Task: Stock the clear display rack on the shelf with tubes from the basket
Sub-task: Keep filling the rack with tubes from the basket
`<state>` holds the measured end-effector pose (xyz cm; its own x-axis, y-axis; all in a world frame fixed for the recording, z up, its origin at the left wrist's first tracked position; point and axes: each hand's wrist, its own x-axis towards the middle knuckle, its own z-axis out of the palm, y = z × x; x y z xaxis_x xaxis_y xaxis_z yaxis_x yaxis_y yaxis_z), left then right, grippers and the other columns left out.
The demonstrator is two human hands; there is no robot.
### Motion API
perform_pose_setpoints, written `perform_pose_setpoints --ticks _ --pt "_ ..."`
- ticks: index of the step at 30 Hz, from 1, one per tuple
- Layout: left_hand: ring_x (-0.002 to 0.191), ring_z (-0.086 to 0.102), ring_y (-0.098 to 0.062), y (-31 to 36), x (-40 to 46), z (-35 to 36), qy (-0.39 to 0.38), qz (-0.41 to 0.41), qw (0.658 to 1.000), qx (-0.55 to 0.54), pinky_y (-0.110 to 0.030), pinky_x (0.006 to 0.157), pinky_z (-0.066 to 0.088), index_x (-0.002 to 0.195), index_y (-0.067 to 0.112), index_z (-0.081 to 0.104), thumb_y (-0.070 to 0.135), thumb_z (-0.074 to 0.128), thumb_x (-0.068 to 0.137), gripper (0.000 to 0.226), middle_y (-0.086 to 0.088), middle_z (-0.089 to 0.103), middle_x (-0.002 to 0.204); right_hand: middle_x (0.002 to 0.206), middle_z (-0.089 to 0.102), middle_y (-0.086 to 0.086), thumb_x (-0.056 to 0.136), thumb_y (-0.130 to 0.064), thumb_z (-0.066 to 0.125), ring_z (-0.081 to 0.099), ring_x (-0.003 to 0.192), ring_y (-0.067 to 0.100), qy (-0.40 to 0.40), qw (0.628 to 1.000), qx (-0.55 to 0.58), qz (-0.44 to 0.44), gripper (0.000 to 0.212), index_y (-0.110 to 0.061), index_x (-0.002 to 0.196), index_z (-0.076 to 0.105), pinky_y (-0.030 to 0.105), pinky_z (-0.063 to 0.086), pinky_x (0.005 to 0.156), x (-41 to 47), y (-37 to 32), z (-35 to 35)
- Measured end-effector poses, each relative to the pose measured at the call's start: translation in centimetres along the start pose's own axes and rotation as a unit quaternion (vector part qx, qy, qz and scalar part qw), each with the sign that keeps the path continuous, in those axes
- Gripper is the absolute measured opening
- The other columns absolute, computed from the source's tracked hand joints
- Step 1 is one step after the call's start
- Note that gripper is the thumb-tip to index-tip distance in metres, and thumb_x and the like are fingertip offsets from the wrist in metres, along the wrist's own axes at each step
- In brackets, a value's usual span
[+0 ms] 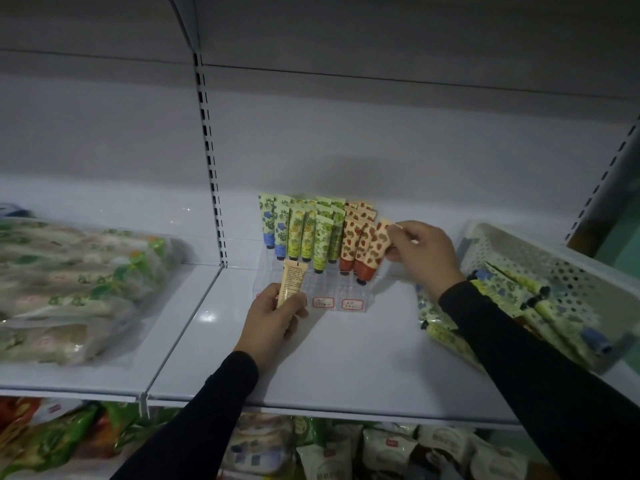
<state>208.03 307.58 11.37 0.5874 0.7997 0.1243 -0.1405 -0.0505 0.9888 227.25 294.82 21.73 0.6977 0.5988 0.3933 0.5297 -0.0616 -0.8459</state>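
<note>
Two hands are working at once here. The right hand (415,252) is pinching the flat top end of a strawberry tube (375,252) with thumb and fingers. That tube is standing almost upright, cap down, leaning a little, and its cap is sitting at the right front of the clear display rack (349,292). The tube is hanging down and to the left of the pinch, so I think it only needs a small push down into its slot.

The left hand (273,315) is curling around the bottom of a pale orange tube (292,280). This tube is pointing up and away from the grip, toward the empty front slots just past it. The left hand is nearer those slots.

The basket (568,268) is lying behind the right wrist, with more tubes inside.

The tube's back is showing tiny print, too small to read. The rack's red-framed labels (352,304) are too blurry to read.
</note>
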Motion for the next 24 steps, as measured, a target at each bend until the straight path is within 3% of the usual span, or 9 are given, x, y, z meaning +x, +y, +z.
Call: perform_pose_setpoints --ticks 3,7,15,24 --pt "0.051 0.044 -0.017 0.0 0.0 0.0 0.002 -0.001 1.000 -0.001 -0.026 0.045 0.037 0.096 -0.003 0.057 0.014 0.059 0.095 0.017 -0.009 0.064 0.071 0.082 0.074 -0.006 0.093 -0.030 0.062 0.072 0.072 0.011 0.034 0.999 -0.009 -0.023 0.017 -0.026 0.081 0.072 0.040 0.058 0.085 0.5 0.2 -0.2" --pt "0.048 0.043 -0.016 0.0 0.1 0.0 0.001 -0.003 1.000 0.003 -0.026 0.044 0.036 0.097 -0.005 0.056 0.014 0.060 0.095 0.019 -0.009 0.063 0.070 0.077 0.071 -0.013 0.093 -0.030 0.063 0.071 0.079 0.014 0.053 0.997 -0.030 -0.039 0.020 -0.016 0.092 0.077 0.042 0.056 0.088 0.7 0.3 0.8" --pt "0.052 0.043 -0.019 0.0 0.1 0.0 0.004 -0.014 1.000 -0.008 -0.026 0.046 0.036 0.098 -0.004 0.058 0.016 0.060 0.094 0.020 -0.009 0.063 0.069 0.091 0.076 0.002 0.092 -0.033 0.063 0.071 0.084 0.020 0.032 0.998 -0.034 -0.045 0.025 -0.012 0.094 0.077 0.047 0.056 0.084 1.1 1.6 2.3" --pt "0.052 0.043 -0.018 -0.1 0.2 -0.1 -0.003 -0.015 1.000 -0.014 -0.026 0.045 0.036 0.098 -0.003 0.059 0.015 0.060 0.094 0.019 -0.009 0.062 0.070 0.083 0.073 0.008 0.092 -0.029 0.064 0.069 0.079 0.025 0.018 0.995 -0.075 -0.062 0.027 -0.005 0.091 0.076 0.048 0.056 0.082 1.2 1.3 2.6"
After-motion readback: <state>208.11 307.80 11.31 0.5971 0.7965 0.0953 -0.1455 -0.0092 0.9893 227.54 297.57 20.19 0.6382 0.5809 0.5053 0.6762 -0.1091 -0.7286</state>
